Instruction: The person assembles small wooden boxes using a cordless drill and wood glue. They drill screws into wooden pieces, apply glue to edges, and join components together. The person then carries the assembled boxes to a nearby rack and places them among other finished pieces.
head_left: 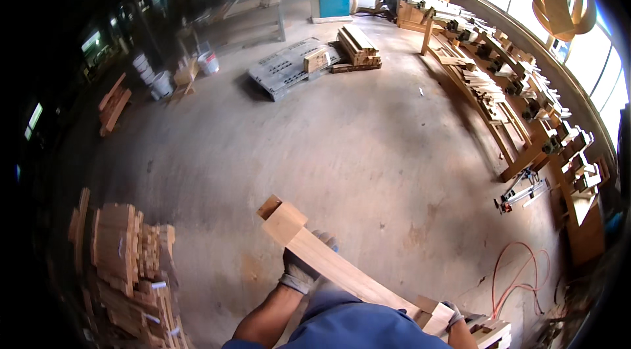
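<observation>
A long pale wooden beam (345,271) with a blocky cross piece at each end lies slantwise in front of my body, above the floor. My left hand (303,267), in a grey and dark work glove, reaches under it near the far-left end. Its fingertips show on the far side of the wood, wrapped round it. At the near-right end my gloved right hand (453,313) grips the outer side of the end block (434,315). Most of its fingers are hidden. My blue shirt covers part of the beam's near edge.
Stacked wooden parts (118,250) stand at the left. A long bench (483,96) with clamps and wood strips runs along the right windows. An orange hose (503,283) curls on the floor. Ahead lie a grey pallet (282,73) and a timber pile (358,46).
</observation>
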A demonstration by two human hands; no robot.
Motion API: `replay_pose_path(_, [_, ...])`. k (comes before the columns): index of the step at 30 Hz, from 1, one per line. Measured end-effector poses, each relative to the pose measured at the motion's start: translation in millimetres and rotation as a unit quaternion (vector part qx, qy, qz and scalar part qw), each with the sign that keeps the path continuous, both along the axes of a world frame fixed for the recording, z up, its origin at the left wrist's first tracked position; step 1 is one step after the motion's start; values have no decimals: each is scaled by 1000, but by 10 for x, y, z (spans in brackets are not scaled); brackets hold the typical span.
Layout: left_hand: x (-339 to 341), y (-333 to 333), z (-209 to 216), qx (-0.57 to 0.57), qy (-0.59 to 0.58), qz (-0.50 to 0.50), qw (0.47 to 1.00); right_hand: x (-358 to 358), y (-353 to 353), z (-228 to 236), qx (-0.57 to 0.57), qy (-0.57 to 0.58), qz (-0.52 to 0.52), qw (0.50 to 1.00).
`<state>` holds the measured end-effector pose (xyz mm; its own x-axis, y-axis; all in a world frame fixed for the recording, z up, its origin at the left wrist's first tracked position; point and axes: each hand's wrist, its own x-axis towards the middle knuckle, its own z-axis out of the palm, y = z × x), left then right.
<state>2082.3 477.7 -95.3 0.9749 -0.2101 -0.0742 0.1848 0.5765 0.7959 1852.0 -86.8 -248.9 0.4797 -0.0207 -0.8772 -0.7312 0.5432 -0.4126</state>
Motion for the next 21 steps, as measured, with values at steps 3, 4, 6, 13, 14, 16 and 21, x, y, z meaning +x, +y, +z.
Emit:
replay_pose_path(3, [847, -219, 211, -308, 154, -7, 939, 341, 48, -139, 36, -21, -40, 998])
replay_pose_path(4, [1052, -302, 125, -218, 130, 20, 967, 491, 43, -152, 32, -33, -52, 998])
replay_pose_path(6, [1514, -449, 9, -149, 137, 50, 978, 891, 17, -117, 23, -14, -68, 997])
replay_pose_path(13, [3082, -544, -284, -388, 104, -24, 915, 3324, -344, 57, 16, -3, -29, 999])
replay_pose_path(14, [3277, -603, -207, -355, 148, 32, 923, 3868, -413, 272, 7, 6, 0, 1000])
replay_pose_path(16, [3567, -805, 84, -290, 153, 89, 941, 4386, -504, 385, 6, 9, 34, 999])
replay_pose_path(21, [4321, -1264, 445, -211, 218, 199, 932, 5496, -1127, 143, 16, -13, 52, 998])
